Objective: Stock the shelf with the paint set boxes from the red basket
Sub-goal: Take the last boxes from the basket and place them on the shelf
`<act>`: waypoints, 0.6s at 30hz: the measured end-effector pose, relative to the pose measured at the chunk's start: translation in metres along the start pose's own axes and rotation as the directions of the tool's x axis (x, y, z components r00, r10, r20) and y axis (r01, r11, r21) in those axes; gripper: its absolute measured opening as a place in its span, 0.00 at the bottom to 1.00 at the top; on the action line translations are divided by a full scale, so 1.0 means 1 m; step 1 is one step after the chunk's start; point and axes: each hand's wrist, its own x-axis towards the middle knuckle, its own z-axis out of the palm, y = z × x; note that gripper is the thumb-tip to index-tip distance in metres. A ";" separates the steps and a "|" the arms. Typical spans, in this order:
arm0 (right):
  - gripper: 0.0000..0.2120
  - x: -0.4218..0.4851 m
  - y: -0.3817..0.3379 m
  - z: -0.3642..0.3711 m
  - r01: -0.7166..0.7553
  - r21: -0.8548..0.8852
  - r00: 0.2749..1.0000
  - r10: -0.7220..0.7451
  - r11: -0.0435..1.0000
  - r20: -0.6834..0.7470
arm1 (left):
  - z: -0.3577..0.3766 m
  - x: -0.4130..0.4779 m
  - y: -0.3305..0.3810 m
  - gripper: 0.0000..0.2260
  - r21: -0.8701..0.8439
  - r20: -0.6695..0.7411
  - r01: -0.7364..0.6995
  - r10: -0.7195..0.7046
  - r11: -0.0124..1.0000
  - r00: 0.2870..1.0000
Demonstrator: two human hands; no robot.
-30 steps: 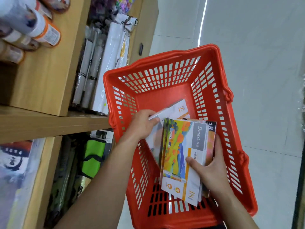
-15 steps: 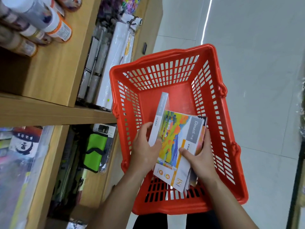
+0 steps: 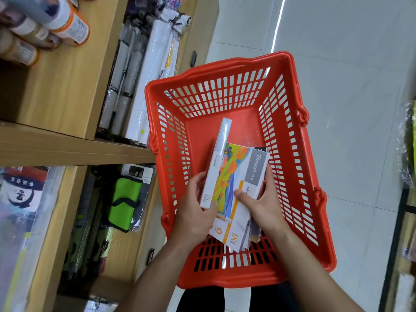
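Observation:
The red basket sits on the floor beside the wooden shelf. Inside it my right hand grips a stack of paint set boxes with a colourful landscape cover and a grey label. My left hand holds one more paint set box on its edge, its white spine facing up, pressed against the left side of the stack. The lower boxes in the stack are mostly hidden under the top one.
The shelf on the left carries paint bottles on top, white wrapped rolls in the middle bay and a green pouch below. Pale tiled floor lies to the right of the basket.
My left hand lifted a white box from the basket floor, stood it on edge and brought it against the stack held by my right hand. The view shifted slightly.

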 end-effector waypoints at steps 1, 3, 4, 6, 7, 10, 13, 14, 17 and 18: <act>0.42 0.000 -0.002 -0.001 0.004 0.004 1.000 -0.004 1.000 0.007 | -0.002 -0.002 -0.002 0.33 0.006 0.009 -0.025 0.025 1.000 1.000; 0.41 -0.003 -0.006 -0.002 0.014 0.016 1.000 -0.014 1.000 0.013 | -0.006 -0.002 -0.005 0.31 0.027 0.009 -0.080 0.080 0.996 0.997; 0.41 -0.005 -0.008 -0.002 0.022 0.022 1.000 -0.022 1.000 0.011 | -0.008 -0.001 -0.005 0.29 0.045 -0.002 -0.102 0.102 0.994 0.995; 0.39 -0.008 -0.012 -0.002 0.033 0.031 0.999 -0.033 0.999 -0.003 | -0.008 0.000 0.001 0.25 0.094 -0.046 -0.109 0.114 0.990 0.992; 0.39 -0.009 -0.014 -0.001 0.034 0.034 0.999 -0.034 0.999 -0.014 | -0.008 0.001 0.004 0.22 0.137 -0.082 -0.106 0.117 0.985 0.990; 0.38 -0.013 -0.019 0.002 0.034 0.036 0.999 -0.033 0.999 -0.042 | -0.007 0.004 0.013 0.23 0.229 -0.194 -0.158 0.204 0.961 0.959; 0.39 -0.018 -0.022 0.003 0.019 0.038 0.999 -0.018 0.999 -0.032 | -0.004 0.005 0.023 0.24 0.183 -0.222 -0.280 0.317 0.943 0.922; 0.39 -0.019 -0.023 0.002 0.021 0.038 0.999 -0.019 0.999 -0.028 | -0.003 0.005 0.025 0.23 0.187 -0.232 -0.302 0.341 0.935 0.911; 0.41 -0.025 -0.023 -0.003 0.011 0.011 0.999 -0.011 1.000 -0.037 | -0.004 0.007 0.028 0.18 0.229 -0.306 -0.296 0.357 0.927 0.883; 0.41 -0.027 -0.023 -0.005 0.008 0.005 0.999 -0.008 1.000 -0.043 | -0.004 0.008 0.027 0.17 0.231 -0.320 -0.282 0.346 0.931 0.882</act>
